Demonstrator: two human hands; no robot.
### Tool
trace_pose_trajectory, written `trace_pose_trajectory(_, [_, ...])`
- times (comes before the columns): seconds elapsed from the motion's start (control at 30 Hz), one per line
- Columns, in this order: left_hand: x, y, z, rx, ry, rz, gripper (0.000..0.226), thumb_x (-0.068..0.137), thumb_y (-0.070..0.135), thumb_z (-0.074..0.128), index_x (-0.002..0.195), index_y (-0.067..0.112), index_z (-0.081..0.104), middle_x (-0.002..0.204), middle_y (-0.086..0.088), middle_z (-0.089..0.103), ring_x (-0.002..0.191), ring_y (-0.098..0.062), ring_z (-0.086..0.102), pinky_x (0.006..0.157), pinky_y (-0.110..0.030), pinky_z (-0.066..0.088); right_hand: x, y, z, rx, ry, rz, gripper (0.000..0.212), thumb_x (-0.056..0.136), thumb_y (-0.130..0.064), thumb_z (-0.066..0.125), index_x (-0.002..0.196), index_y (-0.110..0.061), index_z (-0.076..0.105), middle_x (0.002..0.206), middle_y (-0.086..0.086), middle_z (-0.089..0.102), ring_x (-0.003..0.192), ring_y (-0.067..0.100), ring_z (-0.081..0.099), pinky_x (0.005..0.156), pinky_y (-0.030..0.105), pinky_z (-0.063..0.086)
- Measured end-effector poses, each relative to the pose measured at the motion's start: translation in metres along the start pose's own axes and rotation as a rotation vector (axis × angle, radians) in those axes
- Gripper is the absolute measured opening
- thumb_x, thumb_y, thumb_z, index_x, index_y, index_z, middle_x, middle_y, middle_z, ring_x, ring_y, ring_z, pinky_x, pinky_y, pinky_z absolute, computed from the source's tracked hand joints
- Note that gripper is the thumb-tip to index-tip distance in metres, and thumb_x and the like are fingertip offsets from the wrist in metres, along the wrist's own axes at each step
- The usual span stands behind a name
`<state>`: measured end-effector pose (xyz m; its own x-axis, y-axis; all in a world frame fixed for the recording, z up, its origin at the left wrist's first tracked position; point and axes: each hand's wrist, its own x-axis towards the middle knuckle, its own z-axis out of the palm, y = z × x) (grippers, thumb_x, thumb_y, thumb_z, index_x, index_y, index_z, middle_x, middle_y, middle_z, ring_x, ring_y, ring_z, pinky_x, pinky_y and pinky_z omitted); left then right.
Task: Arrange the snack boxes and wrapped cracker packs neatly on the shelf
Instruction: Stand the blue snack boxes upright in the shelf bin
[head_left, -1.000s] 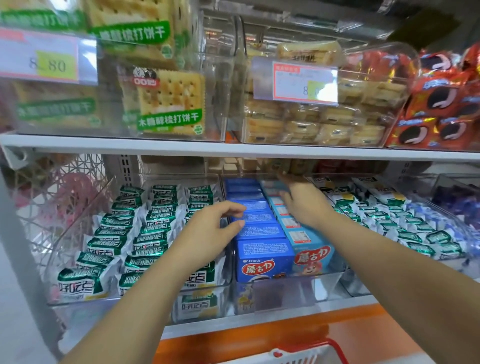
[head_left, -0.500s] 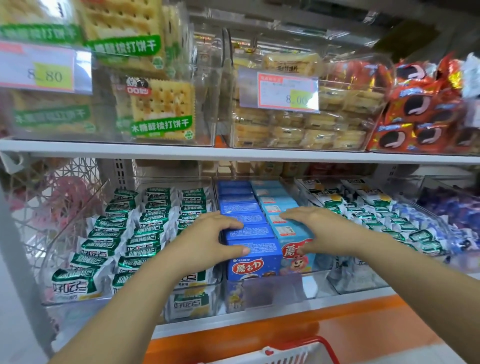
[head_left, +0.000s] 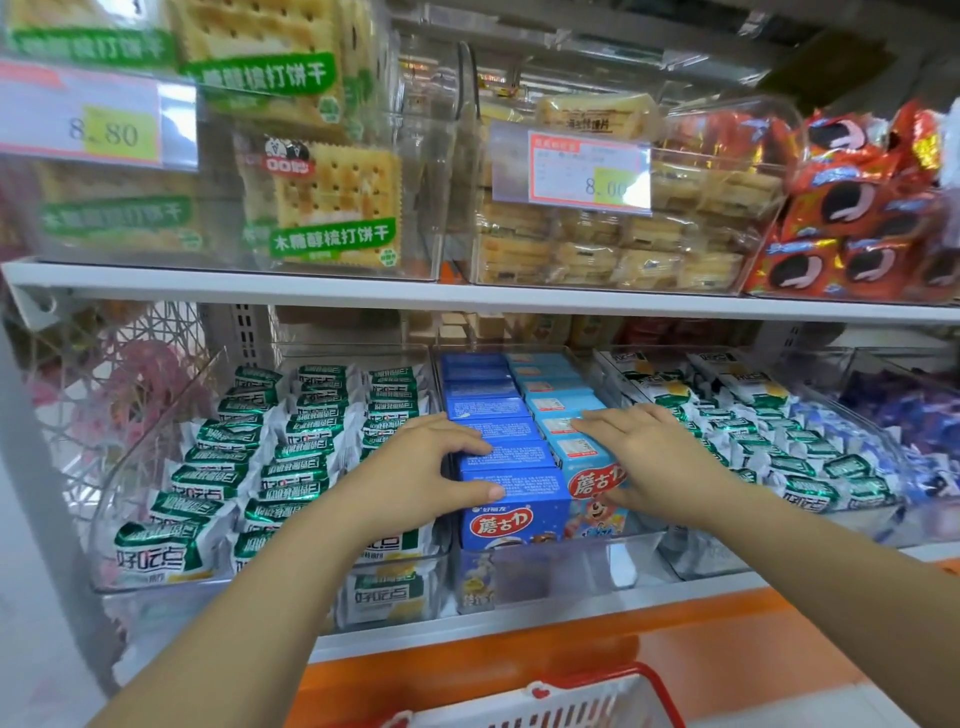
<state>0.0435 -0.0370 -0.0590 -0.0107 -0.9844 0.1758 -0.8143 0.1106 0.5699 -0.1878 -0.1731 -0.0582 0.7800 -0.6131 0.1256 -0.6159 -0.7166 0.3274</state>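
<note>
A shop shelf (head_left: 467, 299) carries clear bins. Head view: the boxes (head_left: 511, 499) fill the middle bin to its front edge. The left hand (head_left: 415, 475) and right hand (head_left: 654, 462) lie open, flat against them. They look light, stiff cardboard; press the sides.

A shop — a snack aisle in a grocery or convenience store. White shelving (head_left: 467, 299) in two tiers, stocked with clear plastic bins (head_left: 447, 228) of packaged goods in many identical copies: soda cracker packs (head_left: 332, 202), rows of green-and-white wrapped packs (head_left: 291, 457), blue snack boxes (head_left: 514, 506), red-wrapped sandwich biscuits (head_left: 852, 228). Printed price tags clipped to the bin fronts — one reading 8.80 (head_left: 104, 122), another 8.00 (head_left: 587, 169). Below, the rim of a red-and-white shopping basket (head_left: 566, 699).
</note>
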Motion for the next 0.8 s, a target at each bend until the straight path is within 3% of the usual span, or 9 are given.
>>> trace_pose_trajectory(0.07, [0.0, 0.0, 0.0, 0.005, 0.007, -0.002, 0.055, 0.081, 0.048, 0.067, 0.131, 0.028, 0.055, 0.141, 0.014, 0.044, 0.137, -0.004, 0.025, 0.112, -0.022, 0.017, -0.005, 0.0, 0.003, -0.057, 0.045, -0.005, 0.085, 0.071, -0.049, 0.075, 0.142, -0.023, 0.039, 0.146, -0.001, 0.043, 0.128, 0.019, 0.046, 0.11, 0.04, 0.024])
trace_pose_trajectory(0.13, [-0.001, 0.0, 0.001, 0.009, 0.009, -0.004, 0.054, 0.081, 0.048, 0.067, 0.131, 0.028, 0.055, 0.141, 0.014, 0.044, 0.138, -0.004, 0.024, 0.111, -0.022, 0.016, -0.007, 0.001, 0.01, -0.069, 0.098, 0.021, 0.087, 0.052, -0.048, 0.087, 0.128, -0.018, 0.057, 0.127, 0.004, 0.062, 0.108, 0.023, 0.063, 0.098, 0.049, 0.041])
trace_pose_trajectory(0.3, [-0.002, 0.001, 0.001, 0.034, 0.007, -0.003, 0.054, 0.081, 0.048, 0.066, 0.131, 0.029, 0.055, 0.142, 0.014, 0.043, 0.138, -0.004, 0.023, 0.111, -0.023, 0.016, -0.006, -0.004, 0.018, -0.08, 0.197, 0.078, 0.089, 0.034, -0.049, 0.093, 0.112, -0.015, 0.069, 0.108, 0.003, 0.071, 0.091, 0.021, 0.069, 0.087, 0.052, 0.049])
trace_pose_trajectory(0.37, [-0.002, 0.002, 0.001, 0.041, 0.008, -0.011, 0.055, 0.081, 0.049, 0.065, 0.132, 0.029, 0.054, 0.142, 0.014, 0.043, 0.138, -0.005, 0.023, 0.111, -0.023, 0.016, -0.01, -0.007, 0.012, -0.087, 0.13, 0.084, 0.091, 0.044, -0.051, 0.09, 0.124, -0.017, 0.062, 0.121, 0.003, 0.066, 0.104, 0.019, 0.065, 0.099, 0.047, 0.038])
trace_pose_trajectory(0.43, [-0.003, 0.002, 0.002, 0.044, 0.011, -0.015, 0.056, 0.082, 0.05, 0.064, 0.133, 0.029, 0.053, 0.143, 0.014, 0.042, 0.14, -0.006, 0.022, 0.112, -0.025, 0.015, -0.014, -0.007, 0.002, -0.036, 0.082, 0.073, 0.088, 0.072, -0.054, 0.074, 0.145, -0.023, 0.035, 0.149, -0.001, 0.039, 0.133, 0.015, 0.041, 0.113, 0.045, 0.014])
trace_pose_trajectory(0.5, [-0.003, 0.003, 0.002, 0.057, 0.006, -0.018, 0.057, 0.082, 0.051, 0.062, 0.134, 0.03, 0.052, 0.144, 0.014, 0.041, 0.14, -0.007, 0.02, 0.113, -0.026, 0.015, -0.019, -0.008, -0.011, 0.144, 0.052, 0.096, 0.08, 0.085, -0.055, 0.058, 0.149, -0.029, 0.02, 0.157, -0.008, 0.02, 0.143, 0.012, 0.02, 0.117, 0.041, 0.001])
trace_pose_trajectory(0.6, [-0.003, 0.003, 0.002, 0.062, 0.005, -0.016, 0.056, 0.084, 0.05, 0.061, 0.135, 0.029, 0.051, 0.145, 0.013, 0.041, 0.141, -0.008, 0.019, 0.114, -0.026, 0.014, -0.025, -0.019, -0.035, 0.383, 0.199, 0.057, 0.066, 0.085, -0.054, 0.059, 0.143, -0.028, 0.039, 0.149, -0.008, 0.037, 0.137, 0.013, 0.031, 0.112, 0.028, 0.016])
trace_pose_trajectory(0.67, [-0.003, 0.004, 0.002, 0.059, 0.009, -0.012, 0.055, 0.085, 0.048, 0.062, 0.135, 0.028, 0.051, 0.145, 0.012, 0.042, 0.141, -0.007, 0.02, 0.113, -0.025, 0.015, -0.028, -0.038, -0.049, 0.463, 0.171, -0.039, 0.059, 0.086, -0.046, 0.063, 0.139, -0.026, 0.046, 0.141, -0.009, 0.048, 0.13, 0.009, 0.04, 0.104, 0.019, 0.025])
trace_pose_trajectory(0.8, [-0.004, 0.005, 0.003, 0.07, -0.013, -0.03, 0.053, 0.087, 0.048, 0.058, 0.136, 0.029, 0.05, 0.15, 0.011, 0.036, 0.144, -0.009, 0.014, 0.115, -0.029, 0.013, -0.025, -0.065, -0.043, 0.376, 0.135, -0.107, 0.058, 0.085, -0.04, 0.067, 0.137, -0.022, 0.049, 0.132, -0.003, 0.057, 0.121, 0.016, 0.05, 0.105, 0.031, 0.036])
